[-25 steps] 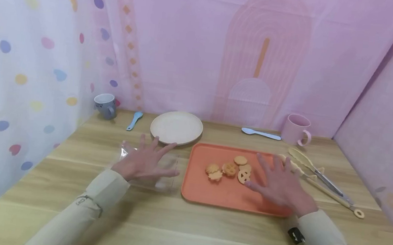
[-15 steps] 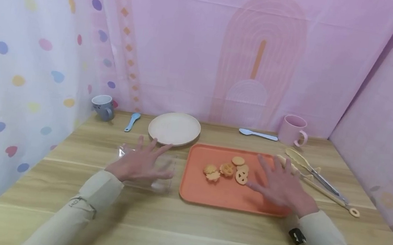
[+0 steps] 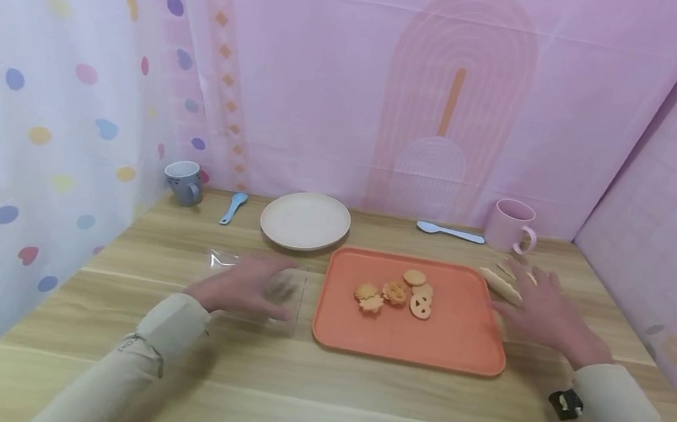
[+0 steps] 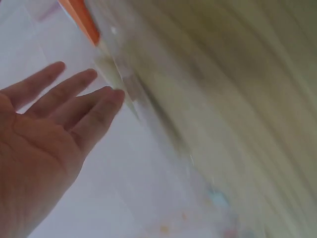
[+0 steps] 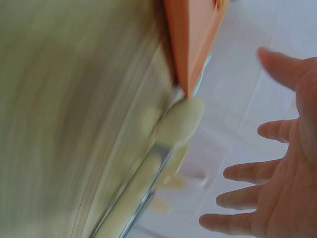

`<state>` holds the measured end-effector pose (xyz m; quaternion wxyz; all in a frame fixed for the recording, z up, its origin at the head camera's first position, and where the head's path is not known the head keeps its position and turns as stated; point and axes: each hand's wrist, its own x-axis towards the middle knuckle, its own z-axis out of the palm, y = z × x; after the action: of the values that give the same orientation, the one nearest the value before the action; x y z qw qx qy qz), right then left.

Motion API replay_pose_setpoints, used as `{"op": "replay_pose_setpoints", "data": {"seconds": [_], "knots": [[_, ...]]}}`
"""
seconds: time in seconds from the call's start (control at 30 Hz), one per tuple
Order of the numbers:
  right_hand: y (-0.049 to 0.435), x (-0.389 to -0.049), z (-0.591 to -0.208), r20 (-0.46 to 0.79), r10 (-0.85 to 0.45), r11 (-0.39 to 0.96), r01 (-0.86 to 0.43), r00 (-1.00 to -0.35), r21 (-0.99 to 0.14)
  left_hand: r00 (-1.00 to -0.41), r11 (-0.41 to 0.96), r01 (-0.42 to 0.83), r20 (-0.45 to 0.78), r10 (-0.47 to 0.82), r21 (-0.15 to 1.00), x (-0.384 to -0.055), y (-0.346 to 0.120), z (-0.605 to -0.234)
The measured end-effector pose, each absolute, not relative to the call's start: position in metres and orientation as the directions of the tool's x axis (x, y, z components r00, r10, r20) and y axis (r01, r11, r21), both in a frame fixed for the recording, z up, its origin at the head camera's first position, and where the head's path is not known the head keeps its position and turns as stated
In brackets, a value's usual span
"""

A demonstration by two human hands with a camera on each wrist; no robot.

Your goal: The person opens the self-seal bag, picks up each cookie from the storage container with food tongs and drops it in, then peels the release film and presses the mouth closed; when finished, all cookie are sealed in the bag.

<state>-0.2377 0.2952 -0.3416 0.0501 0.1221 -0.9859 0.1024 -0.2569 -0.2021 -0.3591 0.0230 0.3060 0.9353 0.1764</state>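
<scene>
Your left grip (image 3: 235,290) is unclenched over the clear packet (image 3: 290,289), left of the orange tray (image 3: 398,343); your right grip (image 3: 546,318), fingers apart, hangs near the tongs (image 3: 501,285) just right of the tray. Neither holds anything. The tray's raised rim probably keeps the biscuits (image 3: 394,292) together; the tongs likely lie alongside for easy reach. Count one tray, one packet, one pair of tongs, about six biscuits on the tray and, beyond it, one plate (image 3: 306,221), two spoons (image 3: 451,233), two mugs (image 3: 502,230).
</scene>
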Motion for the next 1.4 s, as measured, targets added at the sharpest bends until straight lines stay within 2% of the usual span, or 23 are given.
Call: {"op": "replay_pose_setpoints", "data": {"seconds": [0.2,0.33,0.43,0.53,1.0,1.2,1.4], "knots": [[0.326,-0.242,-0.347,0.100,-0.193,0.952,-0.211,-0.976,-0.223,-0.840,0.735,0.451,-0.037,0.541,0.507,-0.256,-0.172,-0.364],[0.340,-0.243,-0.352,0.093,-0.192,0.955,-0.208,-0.977,-0.212,-0.838,0.643,0.356,-0.072,0.540,0.678,-0.257,-0.157,-0.367],[0.347,-0.245,-0.356,0.086,-0.200,0.954,-0.214,-0.976,-0.212,-0.825,0.582,0.317,-0.085,0.559,0.749,-0.257,-0.150,-0.371],[0.351,-0.247,-0.357,0.072,-0.179,0.951,-0.192,-0.981,-0.241,-0.831,0.602,0.323,-0.085,0.549,0.730,-0.256,-0.147,-0.372],[0.360,-0.259,-0.360,0.035,-0.088,0.946,-0.094,-0.996,-0.309,-0.865,0.792,0.381,-0.119,0.488,0.477,-0.255,-0.135,-0.364],[0.359,-0.261,-0.361,0.045,-0.029,0.923,-0.044,-0.999,-0.383,-0.847,0.773,0.433,-0.086,0.525,0.463,-0.255,-0.133,-0.363],[0.341,-0.260,-0.348,0.170,-0.093,0.889,-0.158,-0.981,-0.430,-0.848,0.769,0.423,-0.090,0.523,0.480,-0.255,-0.135,-0.363]]}}
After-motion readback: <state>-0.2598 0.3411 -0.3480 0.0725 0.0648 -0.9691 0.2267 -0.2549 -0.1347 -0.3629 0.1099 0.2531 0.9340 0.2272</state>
